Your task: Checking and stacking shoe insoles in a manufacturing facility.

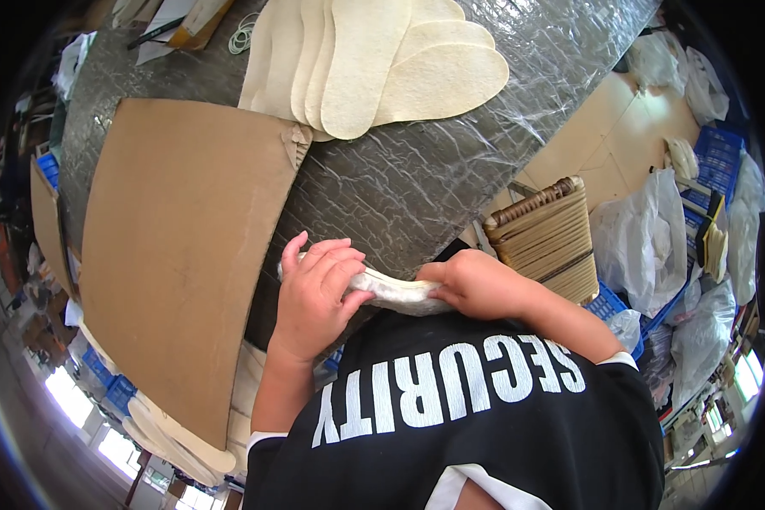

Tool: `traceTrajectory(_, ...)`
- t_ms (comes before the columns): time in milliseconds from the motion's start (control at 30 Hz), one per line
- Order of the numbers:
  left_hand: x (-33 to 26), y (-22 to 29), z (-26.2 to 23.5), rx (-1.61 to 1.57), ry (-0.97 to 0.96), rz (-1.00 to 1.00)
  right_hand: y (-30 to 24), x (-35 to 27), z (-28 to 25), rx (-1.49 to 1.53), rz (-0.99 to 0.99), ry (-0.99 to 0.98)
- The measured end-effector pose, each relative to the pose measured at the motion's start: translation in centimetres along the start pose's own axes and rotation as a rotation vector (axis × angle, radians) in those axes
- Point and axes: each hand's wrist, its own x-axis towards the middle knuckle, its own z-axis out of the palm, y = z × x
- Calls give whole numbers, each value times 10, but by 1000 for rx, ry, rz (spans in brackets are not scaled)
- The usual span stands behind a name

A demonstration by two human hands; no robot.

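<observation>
Close to my body, at the table's near edge, both hands hold a whitish, fuzzy-looking insole (395,291), seen nearly edge-on and bent in a shallow curve. My left hand (319,285) grips one end, its fingers curled over the top and its thumb on the near side. The other end is pinched between the thumb and fingers of my right hand (476,285). Whether it is one layer or more I cannot tell. Farther off, a fanned pile of cream felt insoles (361,64) lies overlapping on the dark table (382,187).
A large brown cardboard sheet (178,246) covers the table's left part. Paper and a dark pen-like stick (155,32) lie at the far left. To the right stand a woven chair (544,238), clear plastic bags (646,242) and blue crates (718,161). More pale insoles (178,442) are at lower left.
</observation>
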Motion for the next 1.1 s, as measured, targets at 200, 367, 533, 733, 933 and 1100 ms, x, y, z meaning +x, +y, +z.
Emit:
traceTrajectory(200,-7,-10,7,74,170,-102,9,0,-11,26,-25,48)
traceTrajectory(367,-17,-26,34,45,280,-276,6,4,-16,6,115,-30)
traceTrajectory(533,-12,-24,39,9,245,-392,9,5,-12,35,145,4)
traceTrajectory(733,-4,-20,28,-252,110,-169,11,10,-13,2,85,127)
traceTrajectory(933,7,-7,18,-431,-32,-568,6,26,0,-131,165,151)
traceTrajectory(1100,11,-1,12,-239,-235,-76,6,31,14,-227,230,246)
